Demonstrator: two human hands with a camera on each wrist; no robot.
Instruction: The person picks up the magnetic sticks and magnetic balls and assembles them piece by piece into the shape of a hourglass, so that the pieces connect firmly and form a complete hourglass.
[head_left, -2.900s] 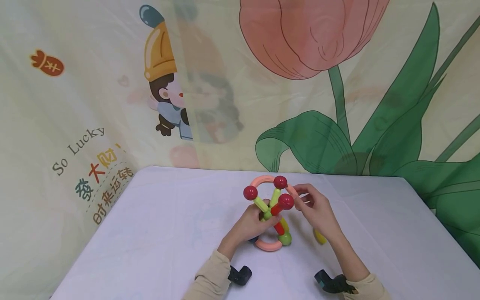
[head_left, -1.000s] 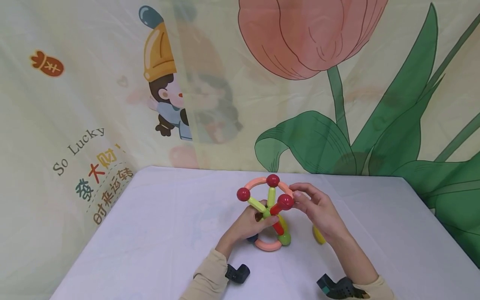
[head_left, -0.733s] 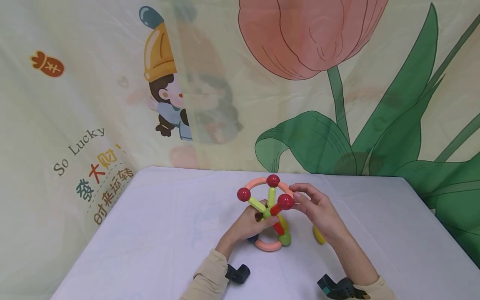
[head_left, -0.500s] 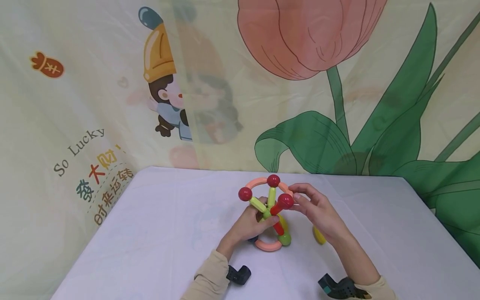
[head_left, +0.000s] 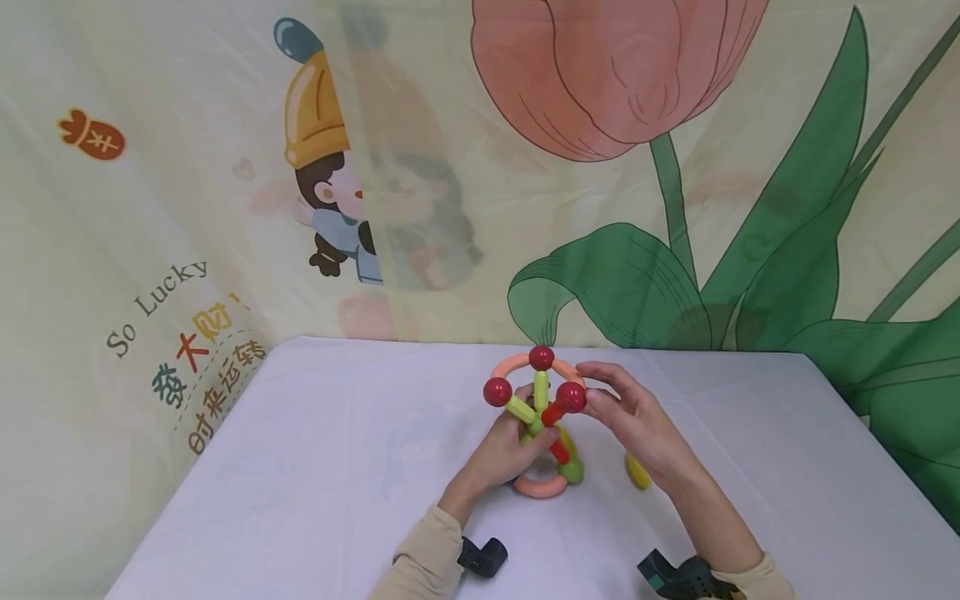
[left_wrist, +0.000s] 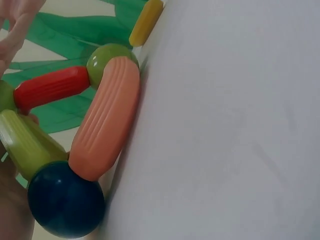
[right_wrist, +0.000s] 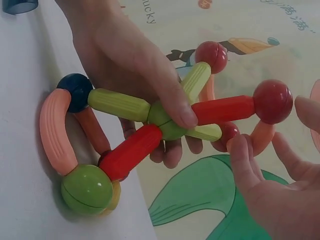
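Observation:
A magnetic ball-and-stick construction stands on the table, with three red balls linked by salmon curved sticks on top. My left hand grips its middle; in the right wrist view the thumb lies over the central green ball. My right hand is beside the right red ball, fingers mostly extended. Its fingertips are at the curved stick, and a small gap shows between one finger and that ball. Low down, a salmon curved stick joins a dark blue ball and a green ball.
A loose yellow piece lies on the white-covered table, below the right hand. Behind the table hangs a printed cloth with a tulip. Black wrist cameras are strapped near both sleeves.
The salmon stick that the right hand held outward now spans the back and right red balls. The construction's top has turned slightly and its base has shifted a little; the right fingers have loosened.

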